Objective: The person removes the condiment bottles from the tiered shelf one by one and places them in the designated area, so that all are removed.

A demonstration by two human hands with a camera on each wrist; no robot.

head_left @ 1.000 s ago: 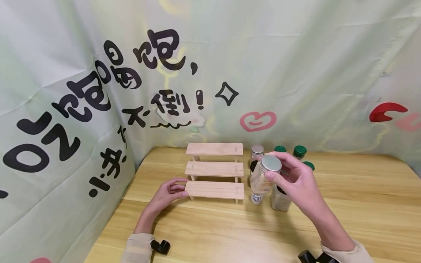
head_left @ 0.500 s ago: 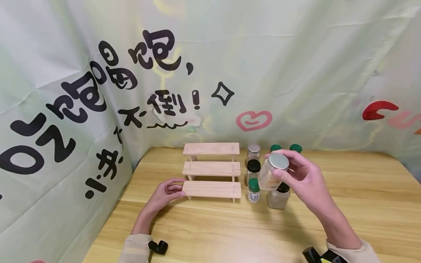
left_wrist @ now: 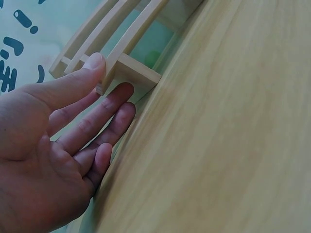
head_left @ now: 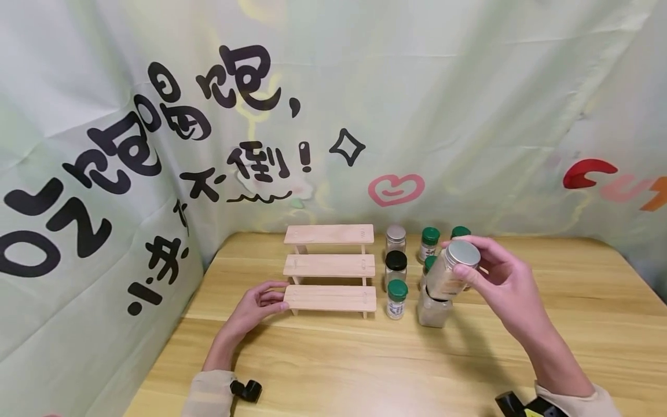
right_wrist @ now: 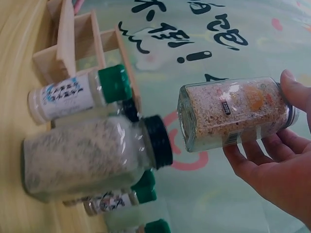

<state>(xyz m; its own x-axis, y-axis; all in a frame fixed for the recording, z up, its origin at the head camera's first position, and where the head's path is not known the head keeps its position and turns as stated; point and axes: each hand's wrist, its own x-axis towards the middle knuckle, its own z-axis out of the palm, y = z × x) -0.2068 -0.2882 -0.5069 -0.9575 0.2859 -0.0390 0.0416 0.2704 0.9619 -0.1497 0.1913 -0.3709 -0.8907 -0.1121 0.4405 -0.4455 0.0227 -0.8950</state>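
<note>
My right hand (head_left: 508, 284) grips a glass jar (head_left: 443, 277) with a silver lid, raised above the table. In the right wrist view, this jar (right_wrist: 233, 114) lies sideways in the picture, filled with pinkish-tan grains. It appears just over a square jar (head_left: 435, 313) with a black lid; the right wrist view shows a gap between them. At the left end of a pale wooden three-step rack (head_left: 329, 296), my left hand (head_left: 255, 307) pinches the lowest step. Thumb and index finger meet that step (left_wrist: 129, 36) in the left wrist view; the other fingers curl loosely beside it.
Right of the rack stand a green-capped bottle (head_left: 396, 304), a black-lidded jar (head_left: 396, 263) and a silver-lidded jar (head_left: 396, 237) in a column. Several green-capped bottles (head_left: 429, 240) stand further right, partly hidden. A printed curtain (head_left: 469, 116) hangs behind the wooden table (head_left: 333, 359).
My right hand has carried the silver-lidded jar to the right, uncovering the green-capped bottle and black-lidded jar beside the rack. The left hand stays at the rack. The head view has shifted slightly.
</note>
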